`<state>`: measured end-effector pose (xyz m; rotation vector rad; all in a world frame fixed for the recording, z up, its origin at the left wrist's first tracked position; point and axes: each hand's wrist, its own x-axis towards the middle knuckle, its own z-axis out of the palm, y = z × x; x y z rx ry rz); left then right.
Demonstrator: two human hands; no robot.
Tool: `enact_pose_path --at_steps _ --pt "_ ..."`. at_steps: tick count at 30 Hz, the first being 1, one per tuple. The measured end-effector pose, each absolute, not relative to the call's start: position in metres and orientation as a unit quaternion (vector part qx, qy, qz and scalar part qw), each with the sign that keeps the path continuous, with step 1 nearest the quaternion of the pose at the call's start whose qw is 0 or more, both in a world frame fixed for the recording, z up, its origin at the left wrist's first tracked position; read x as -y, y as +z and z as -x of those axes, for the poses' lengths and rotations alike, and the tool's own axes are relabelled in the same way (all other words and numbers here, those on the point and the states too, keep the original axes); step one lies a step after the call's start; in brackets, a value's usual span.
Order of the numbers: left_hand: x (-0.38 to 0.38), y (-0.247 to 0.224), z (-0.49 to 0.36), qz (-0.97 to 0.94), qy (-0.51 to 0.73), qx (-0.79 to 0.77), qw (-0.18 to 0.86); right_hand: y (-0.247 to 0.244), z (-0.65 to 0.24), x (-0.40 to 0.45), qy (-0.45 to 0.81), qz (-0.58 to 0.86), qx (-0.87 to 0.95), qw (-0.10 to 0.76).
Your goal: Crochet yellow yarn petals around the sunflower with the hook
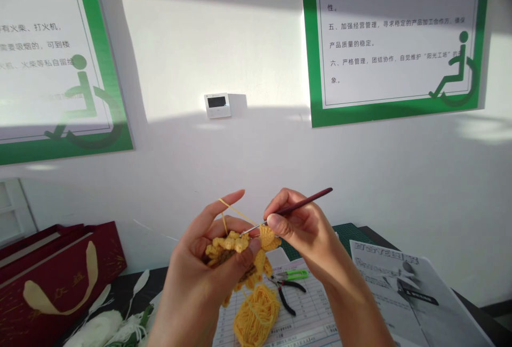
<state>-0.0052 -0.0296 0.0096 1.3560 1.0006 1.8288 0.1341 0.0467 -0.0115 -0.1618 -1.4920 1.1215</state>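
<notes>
My left hand (216, 261) grips a yellow crocheted flower (230, 243) with a brown centre, its thumb pressed on the near side. A strand of yellow yarn (236, 209) loops over the raised left index finger. Pinched in my right hand (298, 224) is a crochet hook (306, 201) with a dark red handle. The metal tip of the hook meets the flower's upper edge, and the right fingertips are close to a petal (267, 237). Below the hands lies a ball of yellow yarn (256, 315). Part of the flower is hidden behind my left thumb.
Pliers (288, 291) with black handles and a bright green tool (294, 274) lie on printed sheets (312, 315). A green cutting mat (352, 232) is behind. Dark red gift bags (60, 288) and white yarn (98, 330) stand left; another printed sheet (416, 293) lies right.
</notes>
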Motion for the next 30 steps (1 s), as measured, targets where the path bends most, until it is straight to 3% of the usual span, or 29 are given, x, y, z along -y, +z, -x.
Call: enact_pose_path --at_steps 18,20,23,26,27,30 --pt "0.028 0.008 0.005 -0.509 0.706 -0.405 0.280 -0.014 -0.139 -0.048 0.347 0.082 0.703 0.616" --pt "0.027 0.007 0.004 -0.508 0.708 -0.406 0.274 -0.018 -0.138 -0.050 0.290 0.092 0.713 0.632" --pt "0.026 0.006 0.003 -0.489 0.721 -0.413 0.266 -0.027 -0.132 -0.055 0.097 0.096 0.729 0.671" --pt "0.025 0.006 0.004 -0.443 0.718 -0.390 0.368 -0.034 -0.123 -0.061 -0.046 0.040 0.681 0.730" --pt "0.024 0.007 0.006 -0.432 0.704 -0.376 0.420 -0.034 -0.119 -0.062 -0.014 0.023 0.657 0.753" --pt "0.023 0.008 0.012 -0.433 0.656 -0.354 0.506 -0.030 -0.111 -0.063 0.241 -0.011 0.622 0.745"
